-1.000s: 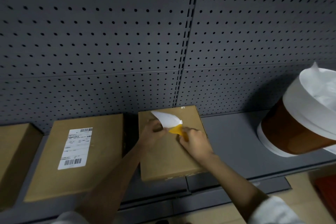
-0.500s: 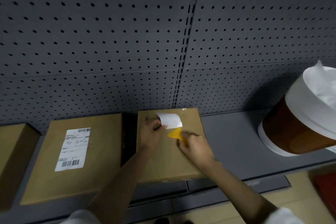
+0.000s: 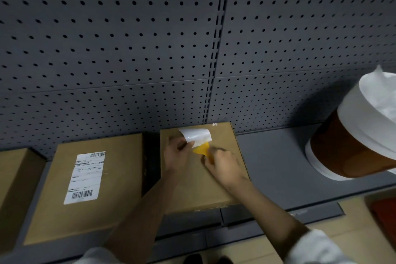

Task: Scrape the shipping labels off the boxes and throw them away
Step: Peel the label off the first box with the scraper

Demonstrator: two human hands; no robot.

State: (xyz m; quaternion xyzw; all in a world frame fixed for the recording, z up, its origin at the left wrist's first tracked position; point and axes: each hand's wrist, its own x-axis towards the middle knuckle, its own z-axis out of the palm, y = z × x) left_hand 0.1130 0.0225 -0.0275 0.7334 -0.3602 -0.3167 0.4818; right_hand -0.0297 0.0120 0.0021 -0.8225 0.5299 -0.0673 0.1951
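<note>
Left hand (image 3: 176, 153) pinches lifted label (image 3: 196, 136); right hand (image 3: 222, 166) grips yellow scraper (image 3: 202, 150) on middle box (image 3: 201, 186).

Flat brown cardboard box (image 3: 201, 186) on the grey shelf, white paper label (image 3: 196, 136) curled up at its far edge, yellow plastic scraper (image 3: 202, 151) under the label

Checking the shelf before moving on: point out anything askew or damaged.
The bin at the right leans sharply instead of standing upright. The middle box overhangs the shelf edge, its front edge scuffed. Its label is merely half peeled.
</note>
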